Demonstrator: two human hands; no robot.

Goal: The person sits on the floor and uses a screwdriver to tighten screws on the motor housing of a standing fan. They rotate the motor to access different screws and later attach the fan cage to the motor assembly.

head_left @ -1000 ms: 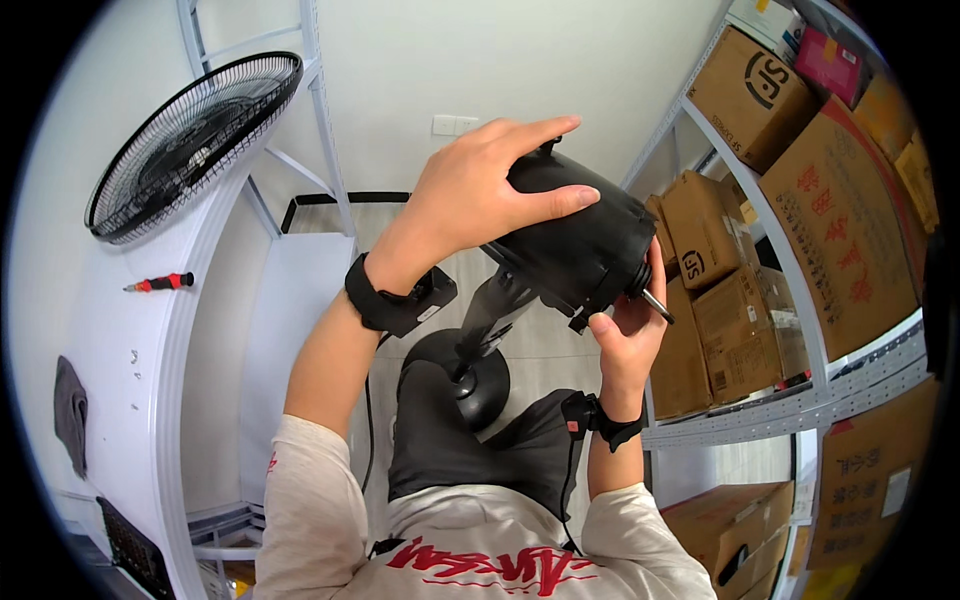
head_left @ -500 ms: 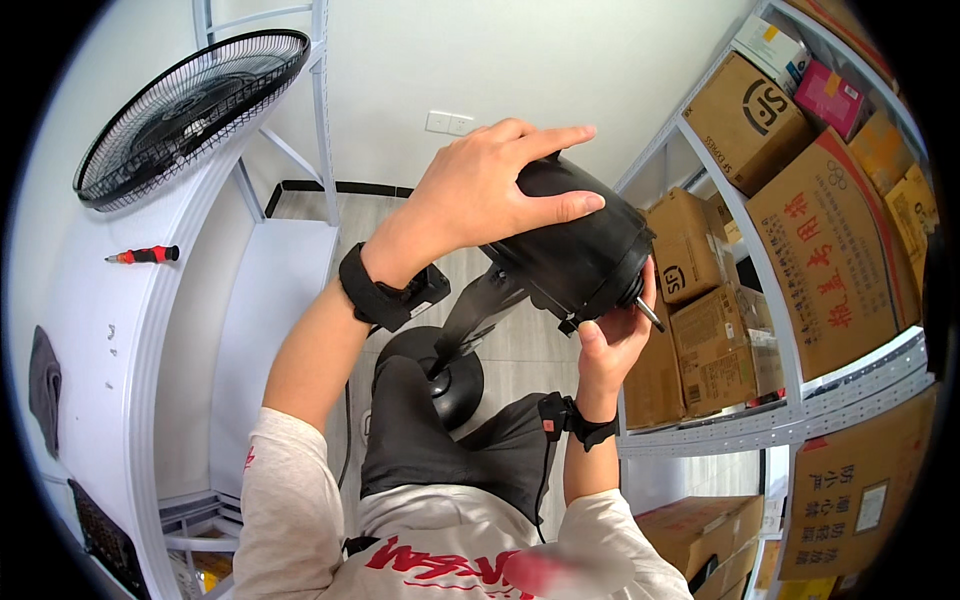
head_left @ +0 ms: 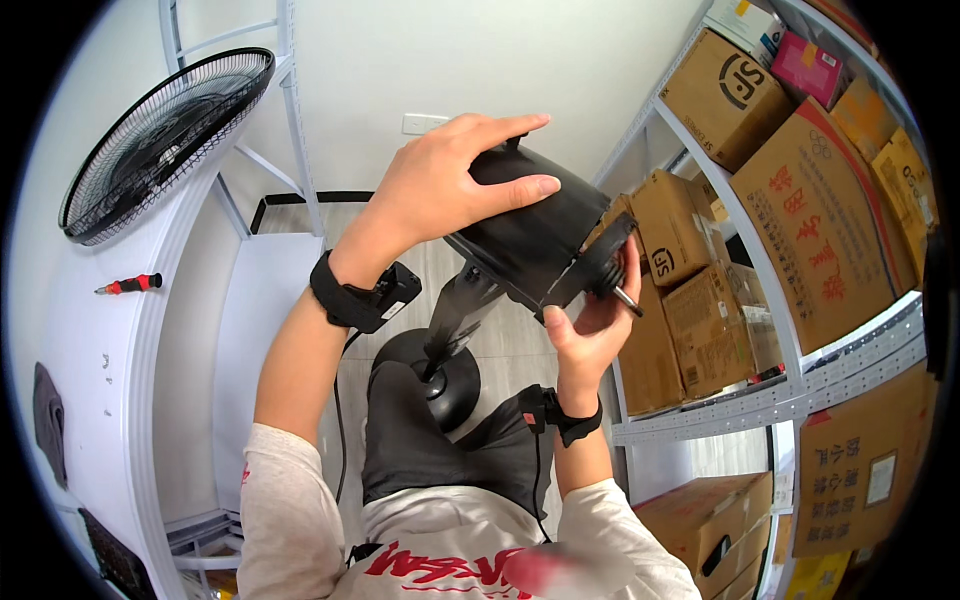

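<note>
Fan head in hand. The black motor housing [head_left: 545,225] sits atop a dark fan neck [head_left: 455,310], out in front of the person's body, tilted so that its front end points right and downward. Below, a round black base [head_left: 458,390] rests on the floor [head_left: 510,372], partly hidden by one leg of the dark trousers [head_left: 420,440].

Left hand [head_left: 430,180]: clamped over the top and rear of the housing, thumb laid along the near side, index finger stretched out along the upper edge. Right hand [head_left: 585,345]: closed on the front cover [head_left: 600,265], thumb on the near edge, other fingers round the far side. A narrow gap shows between cover and housing; cover tilted against it, whether fully free I cannot tell. Metal shaft [head_left: 626,299] pokes out past the cover, beside the right hand's fingers. Black strap on each wrist.

To the left, white tabletop [head_left: 95,320]: black wire fan grille [head_left: 165,150] at the far end, red-and-black screwdriver [head_left: 130,285] nearer, then a scatter of small bits [head_left: 107,368], too small to identify. Grey cloth [head_left: 48,415] by the outer edge.

To the right, metal shelf [head_left: 760,408] stacked with cardboard boxes [head_left: 815,220]; one pink box [head_left: 806,68] high up.
</note>
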